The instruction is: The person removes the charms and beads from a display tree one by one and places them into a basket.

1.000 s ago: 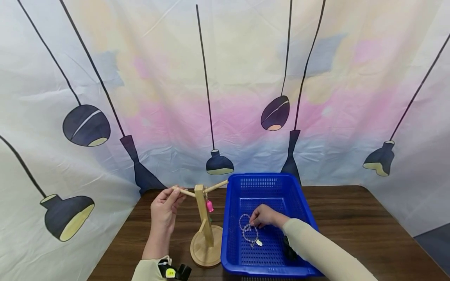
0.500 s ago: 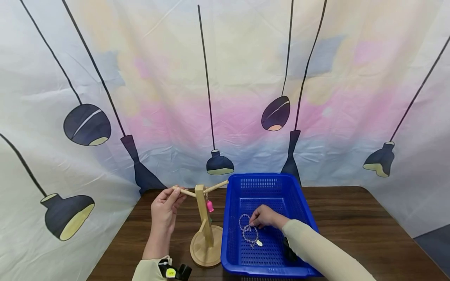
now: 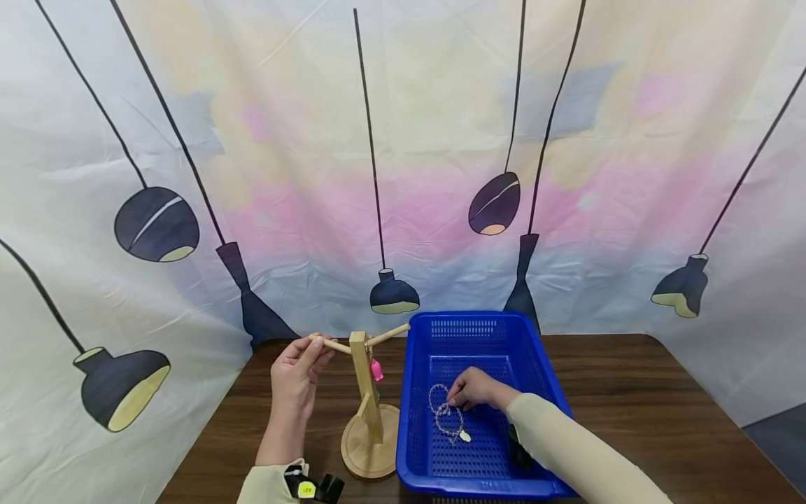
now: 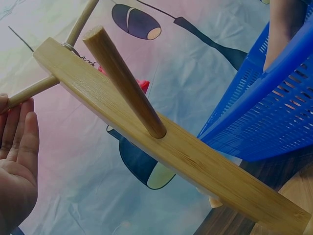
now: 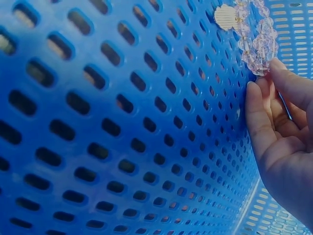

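A wooden stand (image 3: 367, 392) with a round base and several pegs stands upright left of the blue basket (image 3: 403, 441). My left hand (image 3: 294, 378) pinches the tip of its left peg (image 3: 336, 346) between thumb and fingers. Down inside the basket, my right hand (image 3: 474, 388) pinches a clear, pinkish beaded bracelet (image 5: 264, 41) at its edge. A pale shell-shaped charm (image 5: 225, 17) hangs by the beads. The beads form two loops in the head view; whether they are one bracelet or two, I cannot tell. A pink charm (image 3: 376, 369) dangles from the stand's right peg.
The stand and basket are on a dark wood table (image 3: 630, 406), with the basket's left wall close beside the stand's base. A cloth backdrop (image 3: 441, 140) printed with hanging lamps rises behind the table. The right peg's tip comes near the basket's far left corner.
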Demonstrator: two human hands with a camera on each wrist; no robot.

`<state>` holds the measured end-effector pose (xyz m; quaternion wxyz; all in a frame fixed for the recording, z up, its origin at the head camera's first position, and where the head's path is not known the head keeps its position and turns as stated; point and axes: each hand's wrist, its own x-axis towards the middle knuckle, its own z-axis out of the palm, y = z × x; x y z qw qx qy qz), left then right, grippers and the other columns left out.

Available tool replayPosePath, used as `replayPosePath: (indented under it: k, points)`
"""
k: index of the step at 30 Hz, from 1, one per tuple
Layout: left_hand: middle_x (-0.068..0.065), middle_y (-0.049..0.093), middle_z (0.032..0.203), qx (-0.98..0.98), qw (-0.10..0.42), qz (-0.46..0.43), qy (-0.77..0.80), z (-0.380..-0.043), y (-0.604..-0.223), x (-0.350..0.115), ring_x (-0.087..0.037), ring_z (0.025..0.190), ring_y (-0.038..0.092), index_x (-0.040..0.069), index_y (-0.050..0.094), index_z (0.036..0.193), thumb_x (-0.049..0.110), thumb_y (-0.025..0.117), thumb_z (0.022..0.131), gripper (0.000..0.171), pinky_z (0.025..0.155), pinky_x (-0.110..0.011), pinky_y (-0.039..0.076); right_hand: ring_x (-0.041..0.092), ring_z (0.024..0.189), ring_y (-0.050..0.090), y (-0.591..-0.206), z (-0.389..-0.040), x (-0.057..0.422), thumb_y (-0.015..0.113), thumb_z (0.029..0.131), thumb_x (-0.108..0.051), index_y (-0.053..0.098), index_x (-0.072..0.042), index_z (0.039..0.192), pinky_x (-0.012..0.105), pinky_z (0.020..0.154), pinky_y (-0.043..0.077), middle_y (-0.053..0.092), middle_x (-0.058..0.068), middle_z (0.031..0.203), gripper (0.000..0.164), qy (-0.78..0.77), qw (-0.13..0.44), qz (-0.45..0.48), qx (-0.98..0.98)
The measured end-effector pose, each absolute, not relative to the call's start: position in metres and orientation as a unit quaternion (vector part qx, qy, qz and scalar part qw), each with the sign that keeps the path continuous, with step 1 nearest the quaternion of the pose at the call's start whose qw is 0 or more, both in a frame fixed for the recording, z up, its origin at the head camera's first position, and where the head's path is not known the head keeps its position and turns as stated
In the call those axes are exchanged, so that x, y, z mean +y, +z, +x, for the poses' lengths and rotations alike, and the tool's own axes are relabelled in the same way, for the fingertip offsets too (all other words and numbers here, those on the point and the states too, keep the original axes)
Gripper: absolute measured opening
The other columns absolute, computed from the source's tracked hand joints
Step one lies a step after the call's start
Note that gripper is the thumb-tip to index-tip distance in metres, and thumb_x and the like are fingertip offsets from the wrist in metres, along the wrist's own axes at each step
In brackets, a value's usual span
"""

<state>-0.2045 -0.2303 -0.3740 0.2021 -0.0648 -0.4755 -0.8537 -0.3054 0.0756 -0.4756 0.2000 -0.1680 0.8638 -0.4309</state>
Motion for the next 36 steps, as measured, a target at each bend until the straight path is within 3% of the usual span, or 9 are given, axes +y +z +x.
replayPosePath:
  k: [26,36]
  points:
    - [0.003,0.08,0.086,-0.476,0.197,-0.06,-0.855,-0.204,-0.373,-0.229,-0.005,0.081,0.076,0.013,0.078,0.092,-0.003,0.062,0.099,0.024,0.077,-0.018,0.064,0.022,0.092,0.074,-0.463,-0.307,0.08,0.073,0.091,-0.002,0.078,0.004,0.099,0.04,0.081,0.066,0.078,0.014,0.103,0.011,-0.437,0.204,-0.142,0.865]
    - [0.003,0.08,0.085,-0.473,0.197,-0.062,-0.856,-0.203,-0.373,-0.23,-0.005,0.081,0.077,0.013,0.078,0.091,-0.004,0.061,0.1,0.026,0.077,-0.018,0.064,0.024,0.093,0.072,-0.445,-0.31,0.09,0.071,0.095,-0.01,0.075,0.004,0.107,0.04,0.084,0.066,0.074,0.016,0.107,0.019,-0.452,0.205,-0.141,0.857]
